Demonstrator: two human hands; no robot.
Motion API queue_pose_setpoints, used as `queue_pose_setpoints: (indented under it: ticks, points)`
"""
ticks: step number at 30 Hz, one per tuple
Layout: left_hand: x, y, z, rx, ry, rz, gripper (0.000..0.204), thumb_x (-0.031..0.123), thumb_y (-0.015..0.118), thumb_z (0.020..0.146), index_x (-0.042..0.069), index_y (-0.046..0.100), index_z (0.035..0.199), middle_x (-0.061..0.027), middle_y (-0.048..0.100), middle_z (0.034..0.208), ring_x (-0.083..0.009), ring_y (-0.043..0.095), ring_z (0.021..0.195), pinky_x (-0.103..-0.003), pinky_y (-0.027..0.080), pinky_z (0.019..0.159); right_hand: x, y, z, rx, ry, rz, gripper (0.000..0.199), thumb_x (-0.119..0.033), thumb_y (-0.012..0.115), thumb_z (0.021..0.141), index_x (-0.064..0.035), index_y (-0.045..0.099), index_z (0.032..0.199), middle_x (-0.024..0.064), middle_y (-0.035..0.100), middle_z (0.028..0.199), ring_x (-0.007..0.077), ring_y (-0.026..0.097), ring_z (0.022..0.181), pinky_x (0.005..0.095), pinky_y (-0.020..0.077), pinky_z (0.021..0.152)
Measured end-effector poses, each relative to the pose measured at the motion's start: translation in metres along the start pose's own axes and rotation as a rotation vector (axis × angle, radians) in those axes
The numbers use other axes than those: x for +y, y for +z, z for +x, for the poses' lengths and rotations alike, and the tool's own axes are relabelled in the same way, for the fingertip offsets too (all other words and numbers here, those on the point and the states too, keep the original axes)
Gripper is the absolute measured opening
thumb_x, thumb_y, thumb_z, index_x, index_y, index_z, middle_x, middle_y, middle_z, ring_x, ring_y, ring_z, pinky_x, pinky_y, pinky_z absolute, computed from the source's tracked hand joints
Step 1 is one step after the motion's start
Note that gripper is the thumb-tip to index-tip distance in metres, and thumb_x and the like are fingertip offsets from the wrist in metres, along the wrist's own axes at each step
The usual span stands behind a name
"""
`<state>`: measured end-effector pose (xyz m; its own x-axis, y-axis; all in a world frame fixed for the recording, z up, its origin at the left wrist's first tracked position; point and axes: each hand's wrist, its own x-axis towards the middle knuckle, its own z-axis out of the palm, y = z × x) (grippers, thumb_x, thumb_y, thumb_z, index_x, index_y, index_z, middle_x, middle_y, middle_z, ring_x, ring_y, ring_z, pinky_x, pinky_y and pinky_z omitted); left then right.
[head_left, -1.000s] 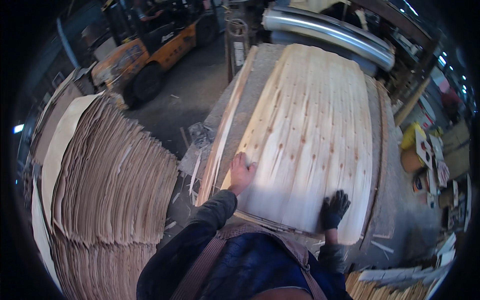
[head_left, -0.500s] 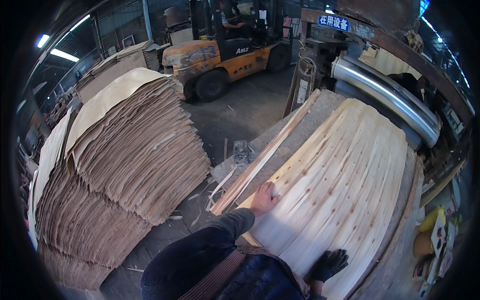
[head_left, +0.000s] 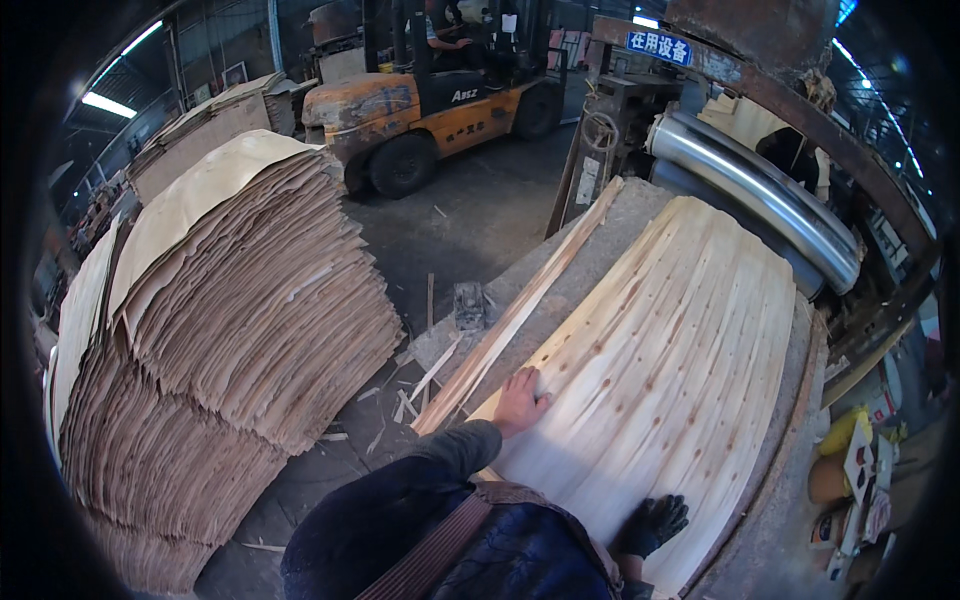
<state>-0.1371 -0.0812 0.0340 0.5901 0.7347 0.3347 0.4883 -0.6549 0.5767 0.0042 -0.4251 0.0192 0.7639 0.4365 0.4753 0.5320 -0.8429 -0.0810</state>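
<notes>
Brown, ragged-edged wood sheets (head_left: 250,325) are rising in a tall pile at the far left, with a cream top sheet (head_left: 205,200) curving over them. Behind and to the right, an orange and black forklift (head_left: 440,120) is standing on the dark floor (head_left: 480,220), and a person (head_left: 446,43) is sitting in it. Pale scraps (head_left: 435,364) are littering the ground beside a grey counter (head_left: 590,275), where a narrow wooden strip (head_left: 527,303) is lying along the left side. Just right of the strip's near end, the bare left hand (head_left: 520,403) is resting on the left edge of a knotty veneer sheet (head_left: 660,380), its grip flat and loose. This sheet is lying lengthwise on the counter, under both palms. The dark-gloved right hand (head_left: 652,525) is resting on its near part, that grip spread wide. Beyond the sheet's far end, a shiny metal roller (head_left: 755,190) is spanning the counter. At the far right, an orange-brown tub (head_left: 828,480) is standing below a yellow bundle (head_left: 846,428); its contents are staying too small to tell.
</notes>
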Motion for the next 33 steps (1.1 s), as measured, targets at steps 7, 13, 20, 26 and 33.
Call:
queue_pose_setpoints:
  ticks: [7, 13, 20, 26, 33]
  points:
    - [-0.003, 0.002, 0.000, 0.012, 0.019, 0.010, 0.057, 0.029, 0.055, 0.081, -0.004, 0.039, 0.124, -0.0214, 0.041, 0.128, -0.0329, 0.035, 0.123, -0.045, 0.026, 0.102, -0.004, 0.002, 0.000, 0.044, -0.005, -0.039, 0.043, -0.030, 0.046, 0.090, -0.0011, 0.044, 0.122, 0.0179, 0.040, 0.133, 0.0355, 0.029, 0.129, 0.0518, 0.0153, 0.108]
    - [-0.004, 0.002, -0.001, 0.024, 0.036, -0.008, 0.058, 0.030, 0.054, 0.082, -0.004, 0.037, 0.125, -0.0212, 0.039, 0.130, -0.0327, 0.033, 0.125, -0.046, 0.025, 0.103, 0.000, 0.007, 0.000, 0.022, 0.003, -0.061, 0.042, -0.030, 0.045, 0.090, -0.0021, 0.046, 0.121, 0.0175, 0.040, 0.133, 0.0348, 0.029, 0.129, 0.0505, 0.0153, 0.108]
    - [0.003, 0.000, 0.002, -0.006, -0.001, 0.027, 0.059, 0.031, 0.053, 0.082, -0.005, 0.037, 0.126, -0.0210, 0.037, 0.132, -0.0330, 0.032, 0.125, -0.046, 0.024, 0.103, 0.003, 0.011, 0.002, 0.015, 0.027, 0.003, 0.041, -0.029, 0.050, 0.086, -0.0031, 0.048, 0.118, 0.0174, 0.041, 0.133, 0.0350, 0.030, 0.128, 0.0507, 0.0143, 0.108]
    - [0.002, 0.003, 0.002, 0.000, 0.009, 0.059, 0.060, 0.030, 0.053, 0.081, -0.005, 0.036, 0.126, -0.0216, 0.039, 0.129, -0.0342, 0.035, 0.123, -0.046, 0.024, 0.103, 0.001, 0.007, 0.002, -0.043, 0.024, -0.010, 0.043, -0.031, 0.048, 0.086, -0.0014, 0.048, 0.117, 0.0180, 0.039, 0.134, 0.0358, 0.028, 0.129, 0.0505, 0.0124, 0.108]
    - [-0.004, 0.010, 0.004, 0.012, 0.072, 0.097, 0.059, 0.025, 0.056, 0.077, -0.006, 0.038, 0.124, -0.0217, 0.040, 0.128, -0.0345, 0.035, 0.122, -0.046, 0.025, 0.102, -0.005, -0.003, 0.003, -0.062, 0.092, 0.108, 0.045, -0.030, 0.050, 0.085, -0.0043, 0.045, 0.121, 0.0184, 0.037, 0.136, 0.0366, 0.027, 0.129, 0.0514, 0.0118, 0.108]
